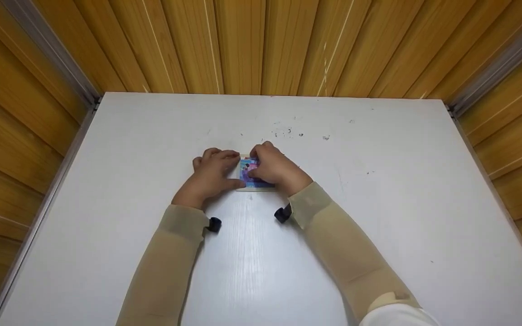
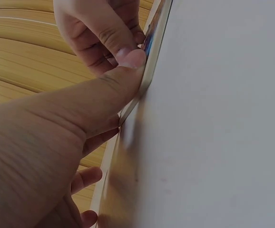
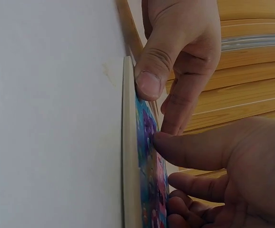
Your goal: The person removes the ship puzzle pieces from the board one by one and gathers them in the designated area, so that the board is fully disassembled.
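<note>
A small flat board (image 1: pixel 255 189) with a pale rim lies on the white table. Its picture (image 3: pixel 148 128) is blue, purple and pink and looks like a jigsaw puzzle. My left hand (image 1: pixel 212 175) holds the board's left side, thumb on the near corner and fingertips at the far corner. From the right, my right hand (image 1: pixel 275 168) reaches over the picture, its thumb and curled fingertips touching the surface. Whether a loose piece is between them I cannot tell. The right hand covers much of the board's right part.
The white table (image 1: pixel 107 190) has dark scuff marks (image 1: pixel 289 131) beyond the hands. Wood-patterned panels (image 1: pixel 243 50) stand behind it and on both sides. A small black camera (image 1: pixel 215 224) sits at the left wrist, and another black camera (image 1: pixel 282 215) at the right.
</note>
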The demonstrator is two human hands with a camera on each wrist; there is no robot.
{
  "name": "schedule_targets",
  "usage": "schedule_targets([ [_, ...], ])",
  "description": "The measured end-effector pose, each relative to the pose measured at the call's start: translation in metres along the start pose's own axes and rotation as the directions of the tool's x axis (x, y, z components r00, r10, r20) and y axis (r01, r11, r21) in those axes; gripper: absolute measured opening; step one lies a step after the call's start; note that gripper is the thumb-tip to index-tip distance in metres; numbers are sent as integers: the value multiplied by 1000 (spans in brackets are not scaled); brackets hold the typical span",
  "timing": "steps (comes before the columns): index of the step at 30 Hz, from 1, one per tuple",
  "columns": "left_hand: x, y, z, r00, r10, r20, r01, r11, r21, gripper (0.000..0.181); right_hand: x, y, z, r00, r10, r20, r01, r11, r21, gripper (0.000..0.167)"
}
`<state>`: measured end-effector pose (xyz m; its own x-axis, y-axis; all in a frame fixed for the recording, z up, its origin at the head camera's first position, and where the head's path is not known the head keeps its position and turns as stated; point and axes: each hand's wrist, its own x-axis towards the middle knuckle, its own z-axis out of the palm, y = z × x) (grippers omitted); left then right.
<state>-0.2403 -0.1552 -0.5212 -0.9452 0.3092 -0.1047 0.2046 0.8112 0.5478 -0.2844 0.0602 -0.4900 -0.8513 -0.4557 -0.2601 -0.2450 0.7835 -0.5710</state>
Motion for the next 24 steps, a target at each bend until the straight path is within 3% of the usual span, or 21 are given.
schedule_targets([
  [10,1,-1,1,1000,-1,-11,1,1000,-30,82,-4,-6,3,1000,-18,-8,17,995,-95,50],
  [24,1,0,1,1000,-7,-16,6,1000,-18,82,1,2,0,999,-16,39,16,1000,-3,55],
])
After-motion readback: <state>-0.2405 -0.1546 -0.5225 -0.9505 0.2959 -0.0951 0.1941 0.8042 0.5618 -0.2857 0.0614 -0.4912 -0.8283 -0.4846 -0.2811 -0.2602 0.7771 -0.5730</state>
